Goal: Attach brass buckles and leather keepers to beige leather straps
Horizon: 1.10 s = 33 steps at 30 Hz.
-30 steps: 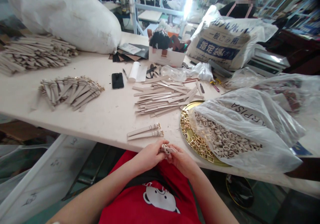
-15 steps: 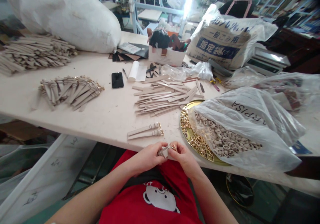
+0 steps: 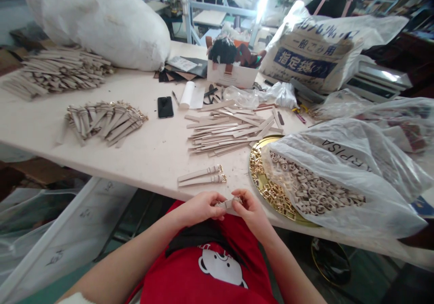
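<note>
Between my two hands, just off the table's front edge, is a beige strap (image 3: 228,203). My left hand (image 3: 206,208) pinches its left end between thumb and fingers. My right hand (image 3: 247,207) grips the other end, where a buckle is mostly covered by the fingers. Two finished-looking buckled straps (image 3: 201,176) lie side by side on the table beyond my hands. To the right, a round gold tray (image 3: 257,182) carries many small gold buckles (image 3: 276,198). A clear plastic bag (image 3: 342,159) full of small beige loops (image 3: 312,186) rests partly on that tray.
Loose flat beige strips (image 3: 224,132) are heaped mid-table. Farther left lie a pile of buckled straps (image 3: 105,121), a phone (image 3: 165,107) and a bigger strap pile (image 3: 64,71). Large white sacks (image 3: 101,24), a white box (image 3: 232,74) and a printed bag (image 3: 315,51) stand behind. A person (image 3: 334,1) is at the back.
My fingers have shifted on the strap, which now lies straighter between both hands. The whole view has moved slightly, so the table things appear farther right.
</note>
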Each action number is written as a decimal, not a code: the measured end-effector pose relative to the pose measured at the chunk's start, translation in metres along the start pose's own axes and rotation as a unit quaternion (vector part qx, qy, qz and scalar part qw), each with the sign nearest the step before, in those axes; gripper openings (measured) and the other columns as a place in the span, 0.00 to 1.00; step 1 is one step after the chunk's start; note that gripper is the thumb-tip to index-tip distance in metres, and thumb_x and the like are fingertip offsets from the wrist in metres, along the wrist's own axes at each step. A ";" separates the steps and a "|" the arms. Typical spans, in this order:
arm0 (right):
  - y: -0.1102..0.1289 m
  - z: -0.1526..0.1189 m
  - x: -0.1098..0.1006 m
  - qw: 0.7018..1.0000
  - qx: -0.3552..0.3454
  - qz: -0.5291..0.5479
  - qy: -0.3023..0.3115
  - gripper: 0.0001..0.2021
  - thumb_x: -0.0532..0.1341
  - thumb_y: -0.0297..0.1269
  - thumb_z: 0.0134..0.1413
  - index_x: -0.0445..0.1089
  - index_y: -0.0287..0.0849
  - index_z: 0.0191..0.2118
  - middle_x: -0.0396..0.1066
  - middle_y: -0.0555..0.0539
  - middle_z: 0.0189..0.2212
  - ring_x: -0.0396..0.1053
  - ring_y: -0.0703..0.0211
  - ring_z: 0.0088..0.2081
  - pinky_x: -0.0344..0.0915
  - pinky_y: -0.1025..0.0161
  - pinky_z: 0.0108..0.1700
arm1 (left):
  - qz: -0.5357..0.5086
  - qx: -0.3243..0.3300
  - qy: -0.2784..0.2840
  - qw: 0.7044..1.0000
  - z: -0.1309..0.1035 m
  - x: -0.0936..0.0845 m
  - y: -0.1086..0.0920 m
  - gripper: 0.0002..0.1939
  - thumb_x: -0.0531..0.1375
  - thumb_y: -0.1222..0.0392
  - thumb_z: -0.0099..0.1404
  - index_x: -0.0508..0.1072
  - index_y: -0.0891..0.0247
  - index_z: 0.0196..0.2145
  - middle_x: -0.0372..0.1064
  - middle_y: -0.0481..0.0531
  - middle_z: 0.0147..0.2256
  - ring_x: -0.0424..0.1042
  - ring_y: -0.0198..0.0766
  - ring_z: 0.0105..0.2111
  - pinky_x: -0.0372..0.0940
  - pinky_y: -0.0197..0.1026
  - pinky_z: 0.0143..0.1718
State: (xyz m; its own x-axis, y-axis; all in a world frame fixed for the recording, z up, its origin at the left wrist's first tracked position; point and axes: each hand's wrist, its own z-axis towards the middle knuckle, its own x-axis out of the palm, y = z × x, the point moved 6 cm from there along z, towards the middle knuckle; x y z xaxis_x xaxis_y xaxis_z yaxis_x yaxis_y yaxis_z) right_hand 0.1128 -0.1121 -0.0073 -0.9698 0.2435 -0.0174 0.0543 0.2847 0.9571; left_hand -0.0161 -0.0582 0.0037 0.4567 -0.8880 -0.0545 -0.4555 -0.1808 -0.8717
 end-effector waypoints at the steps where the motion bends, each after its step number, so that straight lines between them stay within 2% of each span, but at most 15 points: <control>1: 0.003 -0.001 0.002 0.999 -0.013 -0.026 0.012 0.08 0.61 0.36 0.44 0.67 0.45 0.34 0.63 0.53 0.25 0.59 0.63 0.27 0.56 0.64 0.31 | 0.012 0.006 -0.009 1.000 0.001 -0.001 -0.002 0.18 0.55 0.59 0.55 0.67 0.66 0.44 0.71 0.49 0.27 0.69 0.35 0.28 0.61 0.35 0.29; 5: 0.008 -0.005 0.010 0.996 -0.031 -0.051 0.066 0.05 0.59 0.35 0.46 0.68 0.45 0.33 0.66 0.51 0.27 0.61 0.60 0.30 0.57 0.62 0.34 | 0.092 0.045 -0.011 0.995 0.006 0.001 -0.016 0.17 0.56 0.62 0.52 0.69 0.65 0.42 0.71 0.48 0.28 0.69 0.36 0.28 0.60 0.34 0.29; 10: -0.001 -0.004 0.002 0.998 -0.006 -0.039 0.054 0.06 0.61 0.37 0.46 0.68 0.45 0.34 0.65 0.52 0.25 0.59 0.62 0.28 0.56 0.64 0.31 | 0.091 0.042 -0.006 0.995 0.005 -0.004 -0.012 0.28 0.58 0.59 0.52 0.60 0.66 0.52 0.72 0.50 0.30 0.69 0.37 0.29 0.60 0.34 0.30; 13: -0.003 -0.003 0.003 0.998 0.010 -0.023 0.061 0.07 0.62 0.39 0.45 0.68 0.45 0.33 0.63 0.54 0.24 0.58 0.63 0.27 0.55 0.65 0.30 | 0.087 0.024 -0.015 0.996 0.003 -0.008 -0.009 0.25 0.54 0.60 0.56 0.59 0.68 0.52 0.72 0.49 0.26 0.69 0.36 0.27 0.60 0.34 0.28; 16: 0.000 -0.001 0.009 0.996 0.020 -0.019 0.090 0.09 0.62 0.41 0.45 0.68 0.44 0.33 0.64 0.54 0.24 0.59 0.63 0.27 0.55 0.65 0.31 | 0.133 0.039 -0.037 0.990 0.000 -0.012 -0.018 0.25 0.53 0.61 0.56 0.60 0.68 0.52 0.73 0.50 0.27 0.70 0.36 0.28 0.60 0.34 0.31; 20: 0.003 0.001 0.013 0.992 0.027 -0.016 0.120 0.13 0.62 0.44 0.45 0.68 0.44 0.36 0.64 0.53 0.24 0.60 0.64 0.27 0.57 0.65 0.30 | 0.186 0.060 -0.034 0.980 -0.006 -0.016 -0.030 0.23 0.53 0.61 0.57 0.61 0.67 0.52 0.73 0.49 0.27 0.70 0.36 0.28 0.60 0.35 0.33; 24: 0.008 0.001 0.013 0.994 0.005 -0.030 0.101 0.13 0.57 0.46 0.49 0.68 0.43 0.38 0.64 0.52 0.24 0.61 0.63 0.28 0.59 0.64 0.31 | 0.220 0.056 -0.046 0.973 -0.009 -0.019 -0.033 0.23 0.52 0.63 0.57 0.60 0.65 0.52 0.73 0.48 0.28 0.71 0.35 0.30 0.60 0.35 0.35; 29: 0.014 0.001 0.017 0.991 -0.036 -0.078 0.107 0.11 0.58 0.43 0.50 0.67 0.43 0.36 0.66 0.50 0.28 0.63 0.62 0.30 0.61 0.64 0.32 | 0.266 0.066 -0.052 0.960 -0.005 -0.013 -0.039 0.21 0.52 0.62 0.59 0.62 0.63 0.51 0.73 0.49 0.31 0.70 0.36 0.30 0.60 0.34 0.33; 33: 0.011 0.009 0.006 0.996 -0.039 -0.049 0.058 0.16 0.58 0.44 0.49 0.64 0.41 0.42 0.66 0.51 0.25 0.64 0.63 0.27 0.62 0.64 0.30 | 0.296 0.085 -0.070 0.949 -0.003 -0.014 -0.046 0.23 0.53 0.61 0.59 0.59 0.61 0.53 0.72 0.49 0.35 0.70 0.37 0.35 0.61 0.35 0.35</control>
State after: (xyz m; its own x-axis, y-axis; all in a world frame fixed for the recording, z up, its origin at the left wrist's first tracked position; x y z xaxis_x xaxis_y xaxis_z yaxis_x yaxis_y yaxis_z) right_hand 0.1099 -0.0986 0.0008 -0.9907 0.1072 -0.0833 -0.0569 0.2289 0.9718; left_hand -0.0040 -0.0386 0.0455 0.2610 -0.7453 -0.6135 -0.5401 0.4140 -0.7328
